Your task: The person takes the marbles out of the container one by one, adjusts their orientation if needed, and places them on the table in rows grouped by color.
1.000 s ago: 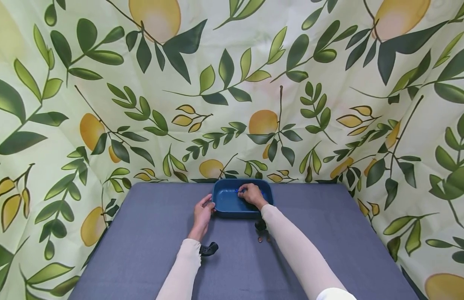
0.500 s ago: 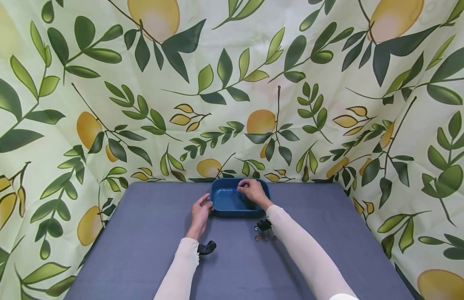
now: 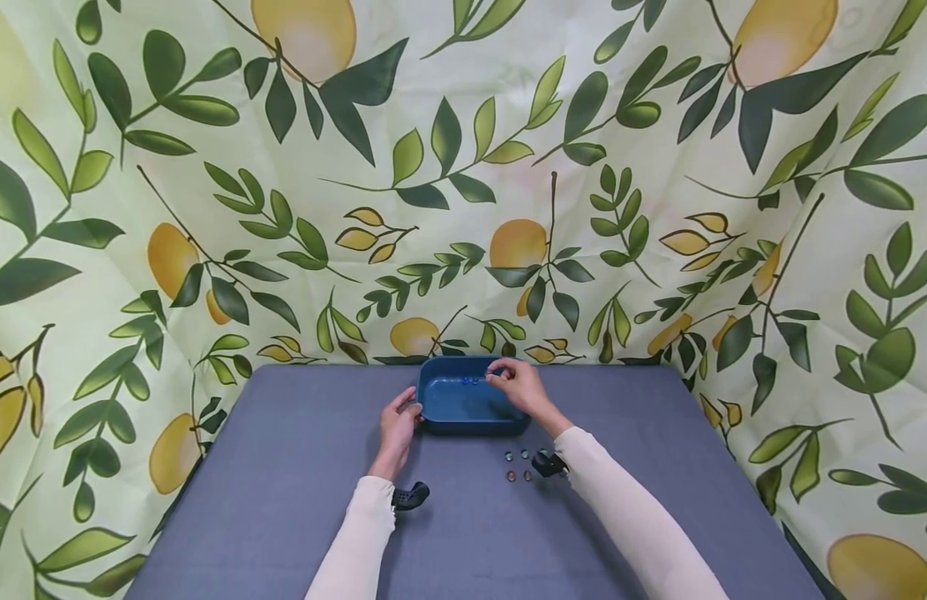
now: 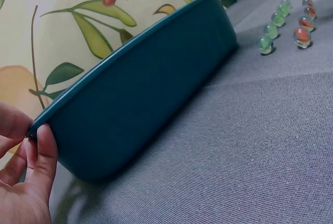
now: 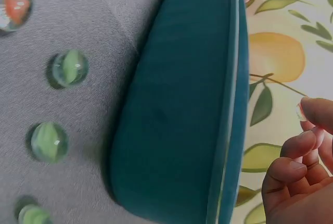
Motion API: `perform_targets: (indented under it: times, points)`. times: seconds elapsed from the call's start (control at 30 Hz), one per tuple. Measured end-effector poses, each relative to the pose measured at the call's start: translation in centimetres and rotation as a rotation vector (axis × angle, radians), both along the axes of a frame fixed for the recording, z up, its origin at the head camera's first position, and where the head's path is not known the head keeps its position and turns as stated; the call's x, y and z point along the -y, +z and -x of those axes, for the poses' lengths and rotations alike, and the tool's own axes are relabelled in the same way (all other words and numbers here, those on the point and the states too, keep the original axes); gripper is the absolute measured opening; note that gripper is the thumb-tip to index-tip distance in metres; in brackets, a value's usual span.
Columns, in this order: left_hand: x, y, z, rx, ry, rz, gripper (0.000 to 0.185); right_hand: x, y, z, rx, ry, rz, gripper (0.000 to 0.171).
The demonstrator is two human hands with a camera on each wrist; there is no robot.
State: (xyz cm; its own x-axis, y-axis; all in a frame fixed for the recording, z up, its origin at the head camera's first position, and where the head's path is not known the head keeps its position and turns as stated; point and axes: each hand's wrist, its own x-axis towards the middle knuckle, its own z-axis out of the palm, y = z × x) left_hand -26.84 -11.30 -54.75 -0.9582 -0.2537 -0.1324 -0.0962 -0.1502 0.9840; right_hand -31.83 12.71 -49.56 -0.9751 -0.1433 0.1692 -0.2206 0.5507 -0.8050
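A blue rectangular bin [image 3: 474, 427] stands on the grey cloth near the patterned backdrop. My left hand [image 3: 398, 429] pinches its left rim between thumb and fingers; the left wrist view shows this grip [image 4: 31, 166]. Inside, toward the back wall, two blue marbles [image 3: 470, 381] lie side by side. My right hand [image 3: 519, 387] is over the bin's right part, thumb and fingertips together. In the right wrist view a small glassy bit shows at its fingertips [image 5: 307, 110], apparently a marble mostly hidden by them. The other fingers curl inward.
Several green-swirled marbles [image 4: 266, 45] stand in a row on the cloth in front of the bin, with a row of orange-swirled marbles [image 4: 303, 37] beside them. A black wrist camera [image 3: 411, 497] sits on each sleeve. Leaf-patterned cloth [image 3: 403, 275] rises behind and at both sides.
My right hand has shifted rightward along the back of the bin, leaving two blue marbles showing where one showed half a second ago. My left hand keeps its hold on the rim.
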Motion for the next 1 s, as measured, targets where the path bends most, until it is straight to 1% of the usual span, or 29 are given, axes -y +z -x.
perform_targets:
  times: [0.13, 0.3, 0.5, 0.7, 0.87, 1.0]
  points:
    - [0.1, -0.1, 0.1, -0.006, -0.008, -0.005, 0.045, -1.0, 0.4, -1.2, -0.019, -0.005, 0.017, 0.013]
    - [0.1, -0.2, 0.0, 0.0, -0.013, -0.003, 0.044, -2.4, 0.4, -2.7, -0.039, -0.022, 0.009, 0.014]
    - [0.2, -0.1, -0.4, -0.004, -0.018, 0.006, 0.044, -4.0, 0.1, -4.5, -0.019, -0.051, 0.011, 0.015]
    - [0.2, -0.1, -0.1, -0.007, -0.014, 0.009, 0.044, -5.7, 0.1, -6.1, -0.009, -0.067, 0.028, 0.016]
    - [0.2, 0.1, 0.0, -0.004, -0.013, -0.003, 0.045, -7.1, -0.4, -7.2, -0.039, -0.09, 0.026, 0.015]
    - [0.2, 0.2, 0.0, 0.0, -0.021, -0.009, 0.045, -8.1, -0.9, -8.2, -0.04, -0.111, 0.03, 0.016]
